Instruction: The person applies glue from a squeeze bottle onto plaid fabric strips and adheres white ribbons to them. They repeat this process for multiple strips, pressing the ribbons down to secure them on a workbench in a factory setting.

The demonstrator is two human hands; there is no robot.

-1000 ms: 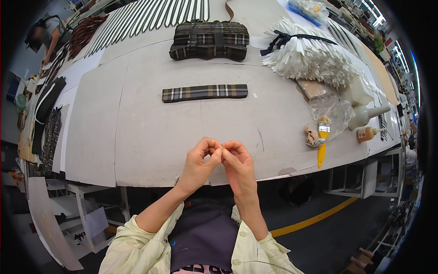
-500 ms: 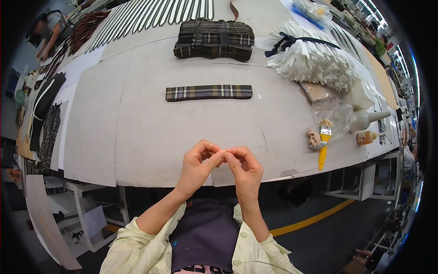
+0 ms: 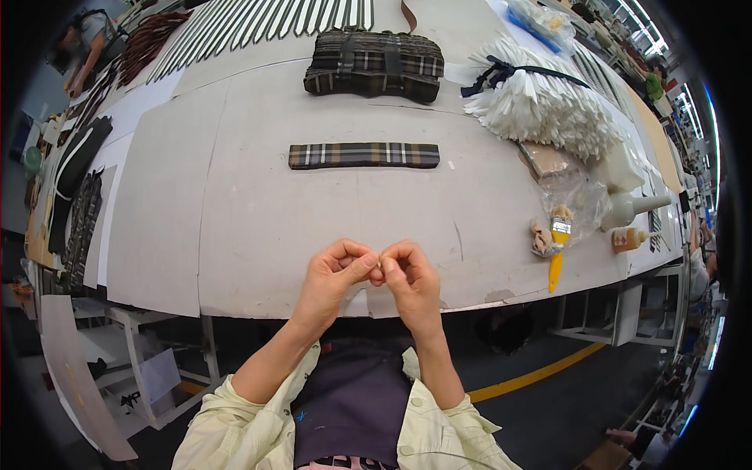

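My left hand [image 3: 332, 276] and my right hand [image 3: 410, 280] meet above the front edge of the table [image 3: 258, 258]. Both are closed in a pinch, thumbs and forefingers almost touching. Whatever lies between the fingertips is too small to make out. Beyond my hands lies a flat stack of plaid strips [image 3: 364, 155], set crosswise on the table. Farther back rests a thick bundle of dark plaid strips [image 3: 374, 64], bound with dark bands.
To the right are a yellow-handled brush [image 3: 558, 251], a clear plastic bag [image 3: 580, 200], a pale squeeze bottle [image 3: 633, 207], a small amber bottle [image 3: 627, 239] and a tied bundle of white strips [image 3: 544, 110]. White pointed strips [image 3: 274, 19] line the back. A person [image 3: 90, 47] stands far left.
My hands have shifted slightly left, and the fingertips have rolled against each other, still pinched. The view has moved a little; the things on the table lie as before.
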